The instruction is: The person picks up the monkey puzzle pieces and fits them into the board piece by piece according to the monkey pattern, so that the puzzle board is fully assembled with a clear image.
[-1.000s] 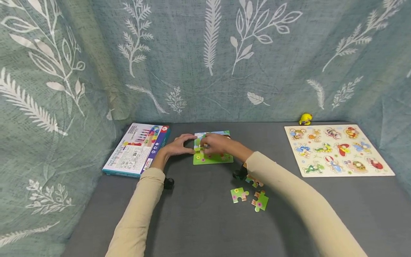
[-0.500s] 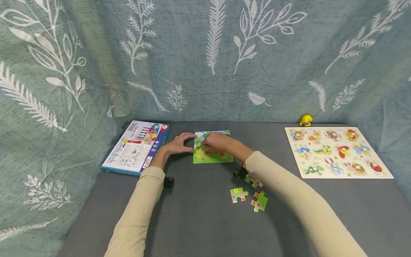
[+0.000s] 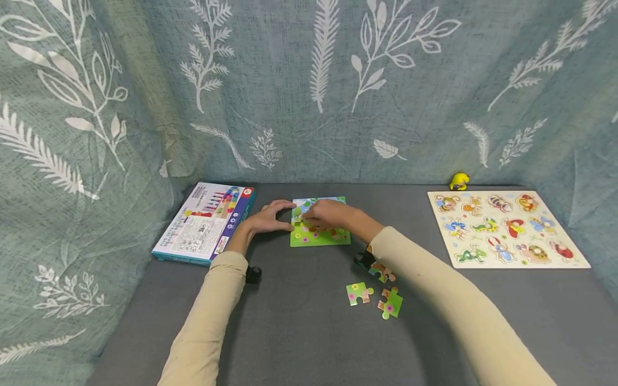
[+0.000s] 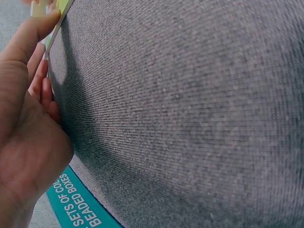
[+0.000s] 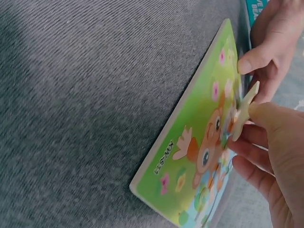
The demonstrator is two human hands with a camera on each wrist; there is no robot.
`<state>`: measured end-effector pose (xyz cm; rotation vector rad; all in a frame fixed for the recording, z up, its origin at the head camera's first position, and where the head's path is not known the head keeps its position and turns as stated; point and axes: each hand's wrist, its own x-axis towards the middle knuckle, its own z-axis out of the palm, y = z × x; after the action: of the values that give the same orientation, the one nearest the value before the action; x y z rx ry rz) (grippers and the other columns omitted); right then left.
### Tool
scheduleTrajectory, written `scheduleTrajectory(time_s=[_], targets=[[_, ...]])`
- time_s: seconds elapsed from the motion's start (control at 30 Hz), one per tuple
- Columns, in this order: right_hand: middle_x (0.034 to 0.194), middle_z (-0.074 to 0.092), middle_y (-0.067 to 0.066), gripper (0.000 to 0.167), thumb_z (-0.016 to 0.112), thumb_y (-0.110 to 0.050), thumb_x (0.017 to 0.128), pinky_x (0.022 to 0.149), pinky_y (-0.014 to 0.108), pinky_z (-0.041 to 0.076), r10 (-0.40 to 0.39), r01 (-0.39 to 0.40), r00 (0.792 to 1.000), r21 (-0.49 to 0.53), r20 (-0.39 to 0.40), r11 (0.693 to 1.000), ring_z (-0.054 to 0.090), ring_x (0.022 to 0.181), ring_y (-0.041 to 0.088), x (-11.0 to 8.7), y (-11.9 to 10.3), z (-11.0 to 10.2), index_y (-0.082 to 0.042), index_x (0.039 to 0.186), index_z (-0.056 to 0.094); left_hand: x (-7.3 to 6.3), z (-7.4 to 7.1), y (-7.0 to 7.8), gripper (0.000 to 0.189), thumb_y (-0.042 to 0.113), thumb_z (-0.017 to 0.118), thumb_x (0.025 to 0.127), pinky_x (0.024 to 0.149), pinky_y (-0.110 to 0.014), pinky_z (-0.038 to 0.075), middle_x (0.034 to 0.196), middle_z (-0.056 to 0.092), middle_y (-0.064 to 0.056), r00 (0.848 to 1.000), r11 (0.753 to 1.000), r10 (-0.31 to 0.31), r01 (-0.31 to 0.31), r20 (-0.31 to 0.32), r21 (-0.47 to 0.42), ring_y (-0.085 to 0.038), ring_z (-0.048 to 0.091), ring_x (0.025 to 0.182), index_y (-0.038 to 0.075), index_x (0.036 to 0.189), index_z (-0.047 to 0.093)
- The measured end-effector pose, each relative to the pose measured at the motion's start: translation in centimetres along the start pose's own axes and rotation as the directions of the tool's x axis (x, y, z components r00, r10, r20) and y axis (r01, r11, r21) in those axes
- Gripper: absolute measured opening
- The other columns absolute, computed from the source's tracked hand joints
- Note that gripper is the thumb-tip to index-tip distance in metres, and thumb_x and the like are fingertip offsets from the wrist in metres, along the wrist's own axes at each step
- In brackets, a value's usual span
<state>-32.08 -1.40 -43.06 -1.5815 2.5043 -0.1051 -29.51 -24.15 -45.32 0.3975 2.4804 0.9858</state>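
A green picture puzzle board [image 3: 318,240] with a monkey printed on it lies at the far middle of the table. My right hand [image 3: 328,213] is over it, pinching a puzzle piece [image 5: 245,112] between thumb and fingers; the right wrist view shows the piece tilted on edge at the board's surface. At the board's left edge is my left hand [image 3: 270,217], thumb and fingers spread apart, with the thumb [image 4: 47,23] touching the rim. Near the right forearm lie loose puzzle pieces: one green with flowers [image 3: 359,293], one green and brown [image 3: 391,303], and one partly hidden [image 3: 381,272].
On the left a boxed toy set [image 3: 205,224] lies flat, close to the left wrist. A wooden insect board [image 3: 507,229] is at the right, with a small yellow toy [image 3: 459,181] behind it. A patterned curtain [image 3: 309,107] hangs along the table's back edge.
The right hand has shifted only slightly over the board, with the piece's angle changing a little. The left hand keeps its place at the edge, and the loose pieces lie as before.
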Motion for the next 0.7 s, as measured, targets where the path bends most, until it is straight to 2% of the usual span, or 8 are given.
scheduleTrajectory(time_s=[0.07, 0.2, 0.33, 0.4, 0.47, 0.57, 0.63, 0.7], targets=[[0.114, 0.072, 0.011, 0.028, 0.054, -0.014, 0.099, 0.088, 0.031, 0.055, -0.030, 0.029, 0.999, -0.046, -0.017, 0.999, 0.070, 0.098, 0.022, -0.2, 0.1, 0.3, -0.005, 0.123, 0.067, 0.0, 0.1, 0.0, 0.071, 0.025, 0.065, 0.089, 0.114, -0.065, 0.017, 0.159, 0.017, -0.018, 1.000, 1.000, -0.002, 0.002, -0.001, 0.000, -0.043, 0.010, 0.147, 0.010, 0.151, 0.034], [0.094, 0.074, 0.008, 0.017, 0.057, -0.011, 0.098, 0.073, 0.029, 0.053, -0.059, 0.052, 0.997, -0.122, -0.049, 0.991, 0.069, 0.080, 0.020, -0.4, -0.1, 0.7, -0.008, 0.105, 0.072, -0.1, 0.2, 0.0, 0.070, 0.024, 0.065, 0.089, 0.114, -0.065, 0.016, 0.159, 0.017, -0.018, 1.000, 1.000, 0.001, -0.001, -0.007, -0.011, -0.043, 0.010, 0.147, 0.009, 0.150, 0.035], [0.088, 0.072, 0.007, 0.015, 0.055, -0.015, 0.099, 0.063, 0.029, 0.050, -0.009, 0.007, 1.000, -0.160, -0.012, 0.987, 0.066, 0.074, 0.020, -0.7, -0.4, 0.8, -0.012, 0.101, 0.069, -0.2, 0.1, 0.2, 0.070, 0.024, 0.065, 0.090, 0.114, -0.065, 0.016, 0.159, 0.017, -0.018, 1.000, 1.000, 0.000, 0.000, -0.004, -0.005, -0.043, 0.010, 0.147, 0.009, 0.150, 0.035], [0.097, 0.072, 0.007, 0.017, 0.051, -0.019, 0.101, 0.066, 0.031, 0.051, 0.028, -0.024, 0.999, -0.171, 0.023, 0.985, 0.065, 0.080, 0.023, -0.9, -0.6, 0.8, -0.014, 0.105, 0.067, -0.2, 0.2, 0.2, 0.070, 0.025, 0.065, 0.090, 0.114, -0.065, 0.017, 0.159, 0.016, -0.019, 1.000, 1.000, -0.008, 0.008, -0.006, -0.005, -0.044, 0.010, 0.147, 0.009, 0.150, 0.035], [0.115, 0.071, 0.008, 0.024, 0.046, -0.023, 0.103, 0.072, 0.035, 0.053, 0.071, -0.060, 0.996, -0.168, 0.057, 0.984, 0.063, 0.091, 0.026, -1.1, -0.8, 0.8, -0.015, 0.115, 0.065, -0.2, 0.2, 0.1, 0.070, 0.025, 0.065, 0.090, 0.113, -0.066, 0.018, 0.159, 0.015, -0.019, 1.000, 1.000, -0.014, 0.014, -0.009, -0.009, -0.044, 0.010, 0.146, 0.009, 0.150, 0.035], [0.143, 0.055, 0.003, 0.035, 0.042, -0.025, 0.105, 0.085, 0.041, 0.052, 0.125, -0.110, 0.988, -0.148, 0.094, 0.983, 0.058, 0.111, 0.031, -1.5, -1.0, 0.8, -0.018, 0.136, 0.056, -0.2, 0.3, 0.2, 0.070, 0.024, 0.065, 0.090, 0.113, -0.066, 0.018, 0.159, 0.015, -0.019, 1.000, 1.000, -0.021, 0.021, -0.010, -0.018, -0.045, 0.009, 0.146, 0.009, 0.150, 0.034], [0.151, 0.044, 0.003, 0.042, 0.041, -0.027, 0.105, 0.091, 0.042, 0.051, 0.142, -0.126, 0.984, -0.140, 0.110, 0.982, 0.053, 0.120, 0.033, -1.7, -1.0, 0.9, -0.019, 0.146, 0.046, -0.1, 0.3, 0.2, 0.069, 0.024, 0.065, 0.090, 0.113, -0.066, 0.017, 0.159, 0.015, -0.019, 1.000, 1.000, -0.019, 0.019, -0.011, -0.019, -0.045, 0.009, 0.146, 0.009, 0.150, 0.034], [0.154, 0.040, 0.006, 0.044, 0.041, -0.028, 0.105, 0.095, 0.044, 0.049, 0.147, -0.131, 0.982, -0.125, 0.120, 0.983, 0.050, 0.124, 0.034, -1.9, -1.0, 0.8, -0.018, 0.148, 0.043, -0.1, 0.3, 0.4, 0.069, 0.024, 0.065, 0.090, 0.113, -0.066, 0.017, 0.159, 0.015, -0.019, 1.000, 1.000, -0.018, 0.018, -0.012, -0.017, -0.045, 0.009, 0.146, 0.009, 0.150, 0.034]])
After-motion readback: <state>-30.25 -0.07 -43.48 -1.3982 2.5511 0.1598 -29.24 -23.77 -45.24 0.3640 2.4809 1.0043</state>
